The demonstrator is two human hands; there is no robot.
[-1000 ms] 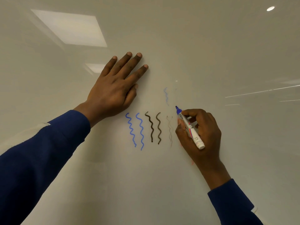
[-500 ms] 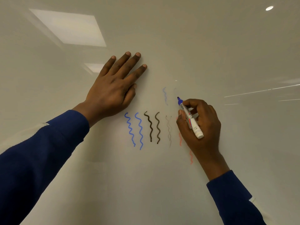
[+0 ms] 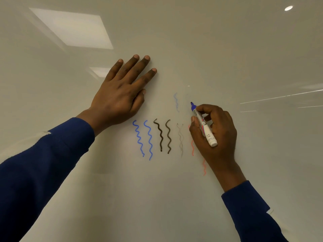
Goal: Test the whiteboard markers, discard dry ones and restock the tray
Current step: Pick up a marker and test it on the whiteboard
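Head view: the left hand lies flat on the board left of centre, fingers straight and spread, holding nothing. The right hand, right of centre, pinches the marker between thumb and fingers. The blue tip points up and left, and the white barrel end sticks out toward the lower right. The tip is at the board's surface just right of a faint blue line; whether it presses on the board cannot be told. The hands are well apart.

Below the faint line, across the middle of the frame, run two bold blue lines, two bold black lines, a pale grey line and pale red lines partly behind the right hand. No tray shows.

The step in hand looks like a test stroke with this blue marker. To do it well, the person should set the tip firmly on bare board right of the faint line and draw one slow, long wave downward with steady pressure. The stroke should stay clear of the red lines so the result reads cleanly. A trace as weak as the faint line beside it would suggest a dry marker to discard.
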